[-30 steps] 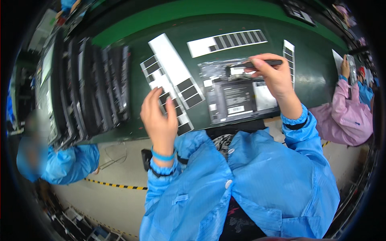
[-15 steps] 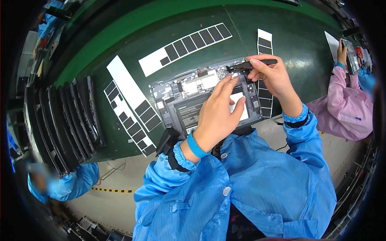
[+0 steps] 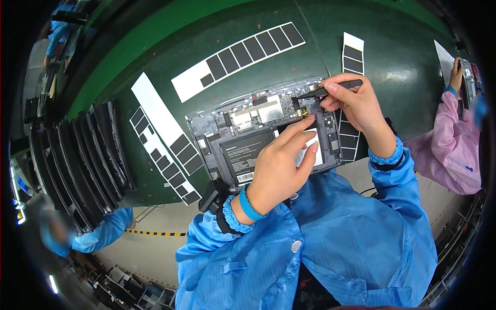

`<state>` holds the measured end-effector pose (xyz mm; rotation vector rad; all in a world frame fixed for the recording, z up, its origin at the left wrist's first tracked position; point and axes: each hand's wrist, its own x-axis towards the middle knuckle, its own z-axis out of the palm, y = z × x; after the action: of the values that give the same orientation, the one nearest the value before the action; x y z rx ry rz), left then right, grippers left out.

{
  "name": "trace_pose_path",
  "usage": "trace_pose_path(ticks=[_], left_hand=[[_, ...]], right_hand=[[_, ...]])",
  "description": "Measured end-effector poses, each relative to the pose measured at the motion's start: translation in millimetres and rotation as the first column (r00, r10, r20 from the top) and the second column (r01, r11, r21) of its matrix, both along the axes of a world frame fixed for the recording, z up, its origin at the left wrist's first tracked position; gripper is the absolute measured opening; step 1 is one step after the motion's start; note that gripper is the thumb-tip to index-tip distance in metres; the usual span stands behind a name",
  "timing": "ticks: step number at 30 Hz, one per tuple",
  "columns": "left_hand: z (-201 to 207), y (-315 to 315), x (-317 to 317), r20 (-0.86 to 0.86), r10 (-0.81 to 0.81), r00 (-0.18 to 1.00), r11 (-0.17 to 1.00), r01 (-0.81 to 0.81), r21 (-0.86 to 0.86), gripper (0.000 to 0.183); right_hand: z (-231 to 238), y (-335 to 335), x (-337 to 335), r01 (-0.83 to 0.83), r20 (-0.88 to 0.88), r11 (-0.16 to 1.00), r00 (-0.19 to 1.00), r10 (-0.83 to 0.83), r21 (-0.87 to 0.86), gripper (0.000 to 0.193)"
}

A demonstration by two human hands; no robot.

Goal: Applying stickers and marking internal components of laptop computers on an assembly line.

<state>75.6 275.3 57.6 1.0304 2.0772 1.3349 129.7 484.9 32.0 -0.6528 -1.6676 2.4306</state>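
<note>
An opened laptop base (image 3: 211,138) lies in front of me, its black battery (image 3: 245,155) and circuit board (image 3: 268,111) exposed. My right hand (image 3: 356,101) pinches black tweezers (image 3: 323,92) above the board's right part. Their tip points left, close to a small dark patch (image 3: 296,103); I cannot tell whether they touch. Over the battery, my left hand (image 3: 281,163) is spread with nothing in it. Its fingertips reach a small yellow piece (image 3: 305,111) beside the board, and its palm hides part of the battery and a white area.
Sheets of black stickers lie beyond the laptop (image 3: 188,85), to its left (image 3: 165,160) and to its right (image 3: 353,54). A row of dark panels (image 3: 77,165) stands at the left. Other people work at left and right, one in a pink sleeve (image 3: 439,119).
My left hand's fingertips have drawn back toward me and right, uncovering more of the board and the yellow piece. The tweezers' tip now sits slightly lower in the picture. The whole view has shifted slightly.
</note>
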Motion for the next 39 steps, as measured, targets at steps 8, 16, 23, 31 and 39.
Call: trace_pose_path(ticks=[8, 16, 23, 31, 39], left_hand=[[-2.3, 0.5, 0.6, -0.053, -0.012, 0.999, 0.999, 0.014, 0.032, 0.014], [0.0, 2.5, 2.7, -0.2, -0.021, 0.979, 0.999, 0.013, -0.037, 0.03], [-10.9, 5.4, 9.9, -0.605, -0.179, 0.775, 0.95, -0.024, -0.312, 0.067], [6.1, -9.5, 8.5, -0.569, -0.113, 0.814, 0.966, -0.042, -0.253, 0.072], [9.4, -125.2, 7.4, -0.217, 0.409, 0.886, 0.851, -0.457, -0.26, 0.047]], right_hand=[[-2.8, -1.0, -0.5, 0.029, 0.002, 1.0, 1.0, -0.029, -0.007, 0.02], [-2.2, -2.3, 0.2, 0.037, 0.022, 0.999, 0.999, -0.038, 0.034, 0.02], [-1.9, -8.4, 0.6, 0.113, 0.026, 0.989, 0.993, -0.116, 0.092, 0.024], [11.8, -18.4, 23.8, 0.388, -0.178, 0.794, 0.921, -0.345, 0.468, 0.039], [13.1, -54.6, 57.6, -0.079, 0.182, 0.524, 0.972, -0.149, 0.848, 0.037]])
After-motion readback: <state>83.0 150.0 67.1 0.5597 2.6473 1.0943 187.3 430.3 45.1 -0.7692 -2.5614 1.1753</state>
